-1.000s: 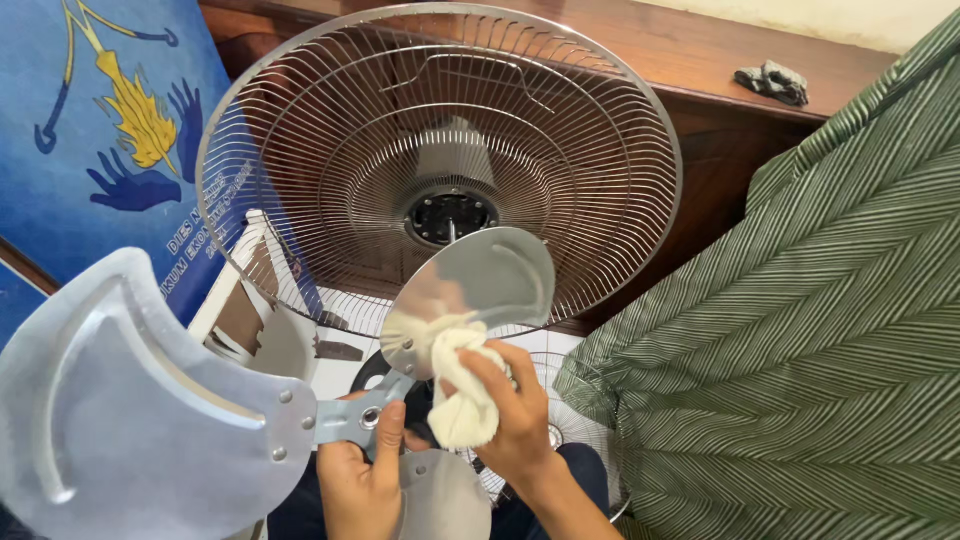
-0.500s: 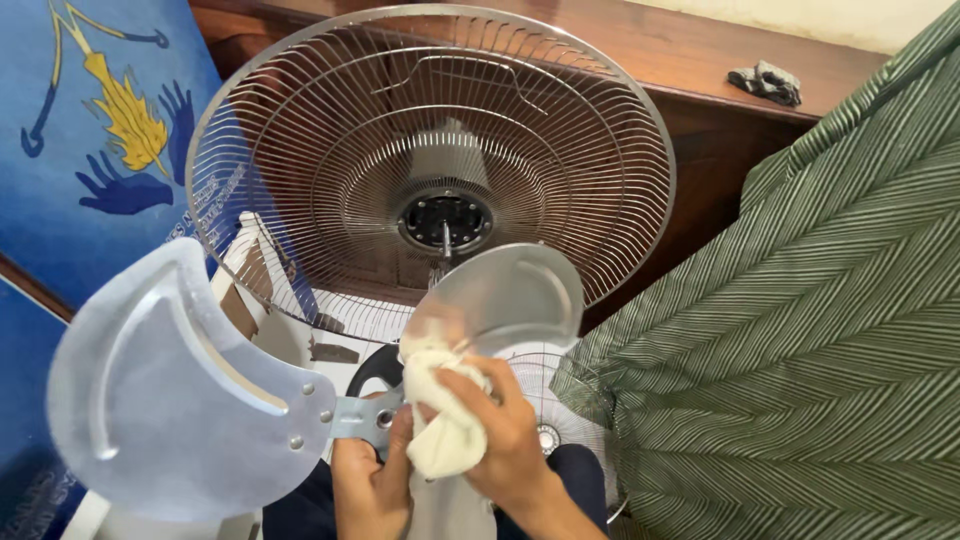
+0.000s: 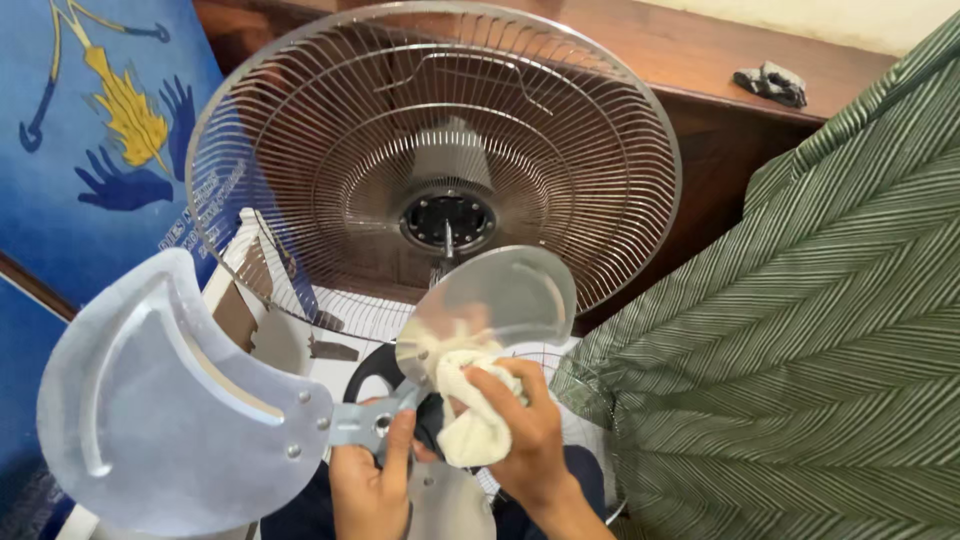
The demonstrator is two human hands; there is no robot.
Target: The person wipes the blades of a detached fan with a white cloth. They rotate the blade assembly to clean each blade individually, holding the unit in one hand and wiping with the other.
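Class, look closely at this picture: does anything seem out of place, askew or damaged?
Yes. The metal fan blade is off its motor shaft; the left hand holds its hub while the right hand presses a white cloth on it. The rear grille stands open, its front guard missing. No damage is visible.

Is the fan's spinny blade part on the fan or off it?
Off. The left hand holds the metal blade set by its hub; the fan motor shows a bare shaft.

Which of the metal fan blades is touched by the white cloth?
The upper right blade, below the motor hub: the right hand presses the white cloth on its base. The large left blade is bare.
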